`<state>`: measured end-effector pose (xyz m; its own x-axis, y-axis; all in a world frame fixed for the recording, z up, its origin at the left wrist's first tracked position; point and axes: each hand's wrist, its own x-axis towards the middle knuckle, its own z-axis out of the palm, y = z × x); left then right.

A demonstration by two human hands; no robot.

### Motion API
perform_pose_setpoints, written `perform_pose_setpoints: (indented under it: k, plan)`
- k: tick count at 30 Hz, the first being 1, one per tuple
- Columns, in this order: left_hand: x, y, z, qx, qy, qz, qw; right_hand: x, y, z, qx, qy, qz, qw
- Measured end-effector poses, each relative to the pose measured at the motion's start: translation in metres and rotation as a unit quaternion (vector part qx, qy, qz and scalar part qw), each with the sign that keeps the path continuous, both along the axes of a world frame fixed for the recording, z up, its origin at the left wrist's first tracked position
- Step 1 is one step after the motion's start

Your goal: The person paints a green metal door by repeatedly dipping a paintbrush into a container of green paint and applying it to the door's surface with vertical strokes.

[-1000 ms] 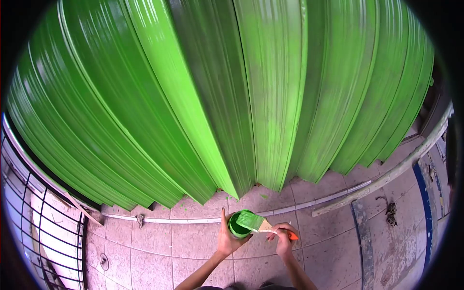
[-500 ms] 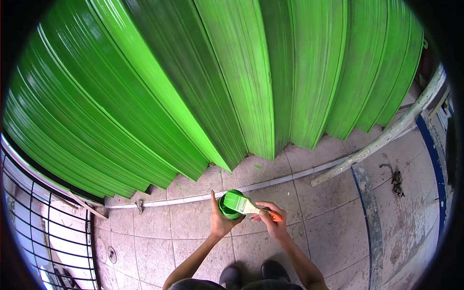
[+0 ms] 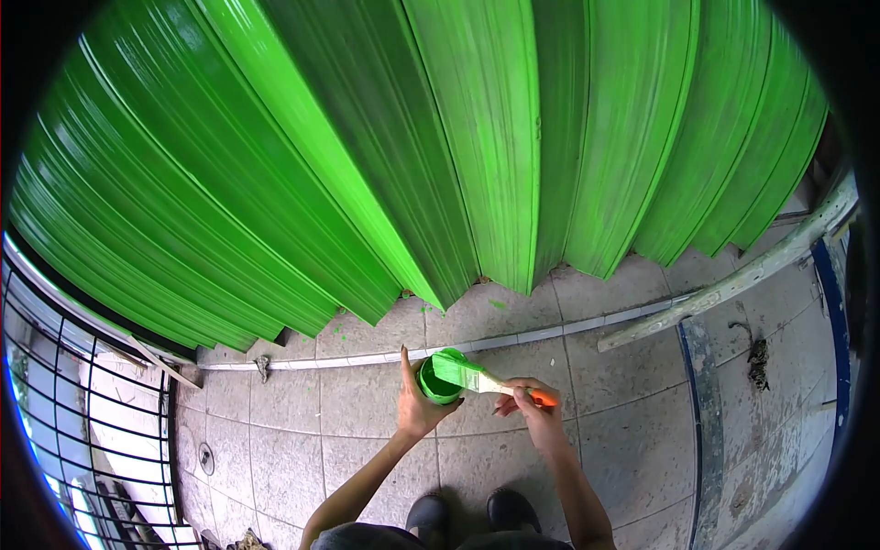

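Observation:
My left hand (image 3: pixel 420 409) is wrapped round a small green paint container (image 3: pixel 444 396), its open top facing me and green paint inside. A wide paintbrush (image 3: pixel 491 384) with an orange-tipped handle is gripped in my right hand (image 3: pixel 537 414). The brush's bristles are coated green and lie over the container's far rim. Ahead of both hands stands a folded metal shutter (image 3: pixel 486 137) in green. Its left panels look glossy, while those to the right are duller and streaked.
A black metal grille (image 3: pixel 87 403) stands at the left. On the right, a long pale pole (image 3: pixel 724 289) slants over the tiled floor (image 3: pixel 367 467). Green drips spot the tiles below the shutter. My dark shoes (image 3: pixel 512 510) are at the bottom, and a low tiled ledge (image 3: pixel 367 361) crosses ahead.
The brush has shifted from over the container's opening to its far rim, and my right hand has moved slightly right. The view has tilted a little.

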<state>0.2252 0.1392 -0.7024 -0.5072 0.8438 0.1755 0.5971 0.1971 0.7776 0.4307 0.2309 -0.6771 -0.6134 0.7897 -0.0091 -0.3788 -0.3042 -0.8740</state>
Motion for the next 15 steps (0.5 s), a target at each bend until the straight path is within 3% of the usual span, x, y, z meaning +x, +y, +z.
perform_pose_setpoints:
  k: [9,15]
  plan:
    - [0.002,0.001,-0.002,0.011,-0.033,-0.011,0.999,-0.001,0.01,-0.031,0.055,0.051,0.015,0.997]
    - [-0.005,0.007,0.002,0.0,-0.051,0.009,0.999,-0.012,0.025,0.002,0.006,0.041,0.007,0.999]
